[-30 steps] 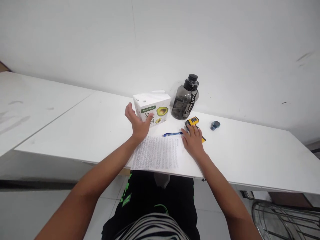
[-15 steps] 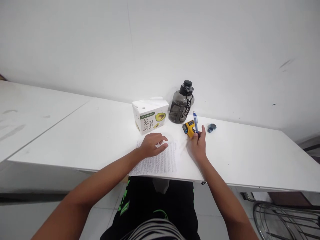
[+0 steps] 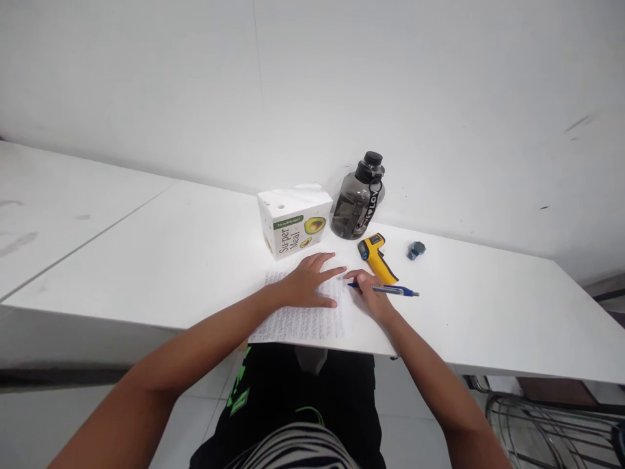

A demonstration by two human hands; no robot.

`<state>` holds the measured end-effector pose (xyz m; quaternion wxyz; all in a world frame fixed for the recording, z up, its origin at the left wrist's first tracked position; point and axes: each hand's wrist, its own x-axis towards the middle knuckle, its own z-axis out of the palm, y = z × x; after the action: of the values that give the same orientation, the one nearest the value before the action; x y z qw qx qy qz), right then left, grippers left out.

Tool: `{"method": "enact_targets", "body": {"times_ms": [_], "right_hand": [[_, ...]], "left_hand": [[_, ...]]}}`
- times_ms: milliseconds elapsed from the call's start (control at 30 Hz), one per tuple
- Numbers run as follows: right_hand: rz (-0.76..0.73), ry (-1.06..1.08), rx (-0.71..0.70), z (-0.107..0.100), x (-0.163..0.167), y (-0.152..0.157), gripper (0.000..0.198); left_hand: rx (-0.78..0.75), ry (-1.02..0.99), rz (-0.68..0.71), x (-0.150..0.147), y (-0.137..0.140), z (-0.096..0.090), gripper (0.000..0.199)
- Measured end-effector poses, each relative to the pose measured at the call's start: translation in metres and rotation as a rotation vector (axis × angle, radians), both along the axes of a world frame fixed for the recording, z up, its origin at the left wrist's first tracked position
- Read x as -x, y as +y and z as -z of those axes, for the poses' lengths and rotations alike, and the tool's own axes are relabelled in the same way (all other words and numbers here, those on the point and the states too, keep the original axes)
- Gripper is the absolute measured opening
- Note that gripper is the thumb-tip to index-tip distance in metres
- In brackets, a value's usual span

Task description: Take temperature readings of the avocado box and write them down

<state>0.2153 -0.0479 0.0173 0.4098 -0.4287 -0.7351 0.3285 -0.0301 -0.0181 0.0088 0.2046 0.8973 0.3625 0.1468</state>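
Fingers spread, my left hand (image 3: 310, 283) lies over the upper part of a sheet of paper (image 3: 297, 326) covered in rows of writing. My right hand (image 3: 372, 296) is beside the sheet's right edge, its fingers closed on a blue pen (image 3: 398, 290) that lies nearly level and points right. Just beyond that hand is a yellow and black infrared thermometer gun (image 3: 379, 260), resting on its side. A white Super Meal box (image 3: 293, 225) with avocado pictures stands behind my left hand.
A dark translucent water bottle (image 3: 352, 208) stands by the wall, right of the box. A dark blue wristwatch (image 3: 416, 250) lies farther right on the white table (image 3: 488, 306). Below the table's right side is a metal wire rack (image 3: 532, 430).
My right hand has drawn back toward the paper with the pen, which has turned from upright to nearly level. The thermometer's handle is now uncovered. My left hand has spread its fingers and shifted right.
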Motion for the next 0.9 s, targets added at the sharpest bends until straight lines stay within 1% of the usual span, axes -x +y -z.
{"method": "enact_targets", "body": {"times_ms": [100, 167, 267, 333, 600, 900], "right_hand": [[0.036, -0.01, 0.135, 0.0027, 0.0011, -0.0006, 0.033], [0.045, -0.031, 0.17, 0.0042, 0.0023, -0.0001, 0.032], [0.079, -0.057, 0.175, 0.0052, 0.0053, 0.0007, 0.043], [0.101, -0.056, 0.178, 0.0055, 0.0071, 0.0008, 0.047], [0.097, -0.077, 0.213, 0.0071, 0.0087, 0.0004, 0.044], [0.035, -0.073, 0.178, 0.0056, 0.0091, 0.0008, 0.05]], "left_hand": [[0.02, 0.045, 0.006, 0.0003, 0.0004, -0.0001, 0.096], [0.023, 0.064, 0.007, 0.0001, 0.0003, 0.0002, 0.091], [0.006, 0.069, 0.005, -0.0005, -0.0001, 0.0011, 0.083], [-0.008, 0.064, 0.0, -0.0009, -0.0002, 0.0019, 0.08], [-0.007, 0.058, -0.002, -0.0016, -0.0003, 0.0018, 0.077], [-0.028, 0.025, 0.009, -0.0009, 0.0002, 0.0035, 0.077]]}}
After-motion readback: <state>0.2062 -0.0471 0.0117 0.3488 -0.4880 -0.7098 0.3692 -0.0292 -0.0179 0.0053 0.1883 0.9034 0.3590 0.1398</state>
